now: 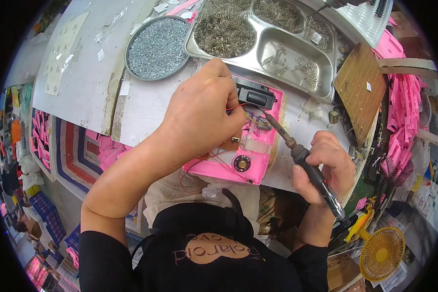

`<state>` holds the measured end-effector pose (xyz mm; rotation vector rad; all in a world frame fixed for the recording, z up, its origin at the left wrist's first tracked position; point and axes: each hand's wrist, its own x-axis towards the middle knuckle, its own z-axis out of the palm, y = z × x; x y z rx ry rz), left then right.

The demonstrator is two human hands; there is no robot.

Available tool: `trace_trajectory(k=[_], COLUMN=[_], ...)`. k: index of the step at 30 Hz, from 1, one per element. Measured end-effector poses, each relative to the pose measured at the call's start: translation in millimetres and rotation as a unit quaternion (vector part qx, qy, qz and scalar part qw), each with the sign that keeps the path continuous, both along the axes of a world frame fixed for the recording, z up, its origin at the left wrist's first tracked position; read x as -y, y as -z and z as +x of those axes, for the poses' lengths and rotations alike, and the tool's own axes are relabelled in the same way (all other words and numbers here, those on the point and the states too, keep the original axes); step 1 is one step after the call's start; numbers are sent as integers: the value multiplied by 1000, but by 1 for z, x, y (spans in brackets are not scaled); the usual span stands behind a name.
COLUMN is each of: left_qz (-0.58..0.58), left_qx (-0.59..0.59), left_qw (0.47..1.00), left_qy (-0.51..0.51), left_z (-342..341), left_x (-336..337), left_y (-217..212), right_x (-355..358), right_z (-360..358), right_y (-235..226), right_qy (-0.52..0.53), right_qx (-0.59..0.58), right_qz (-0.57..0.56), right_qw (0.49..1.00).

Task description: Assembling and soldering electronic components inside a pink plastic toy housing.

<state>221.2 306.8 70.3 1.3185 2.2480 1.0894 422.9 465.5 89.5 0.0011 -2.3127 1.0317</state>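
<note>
While left hand (199,117) presses pink housing (250,146), iron tip (270,119) beside fingers (236,119).

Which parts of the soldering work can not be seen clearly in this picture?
Head view only:
- Iron tip contact: wires too small and tangled.
- Left hand fingertips: hidden behind the hand itself, on the pink case.
- Black part: half covered by that hand.
- Iron's cord: hidden below the right hand.

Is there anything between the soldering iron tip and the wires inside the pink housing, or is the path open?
Nothing visible blocks it. The soldering iron in the right hand already reaches the wires in the pink housing. The left hand presses down left of the tip, and the black part sits just above it.
</note>
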Motion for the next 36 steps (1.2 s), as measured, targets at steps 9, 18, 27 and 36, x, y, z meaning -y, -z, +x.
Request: trace_trajectory(k=[9, 18, 27, 36], left_qz=[3, 5, 16, 2], left_qx=[-10, 0, -4, -2], left_qw=[1000, 1000, 1000, 1000], left_qy=[-1, 1, 13, 22], left_z=[0, -1, -2, -4], left_x=[1, 2, 4, 6], left_y=[-2, -1, 0, -1], right_x=[-1, -1, -1, 16], right_z=[8, 9, 8, 4], right_y=[1, 4, 2, 24], right_qy=[6, 15, 8, 44], right_qx=[1, -6, 1, -43], right_qz=[-4, -7, -5, -123], right_qw=[1000, 1000, 1000, 990])
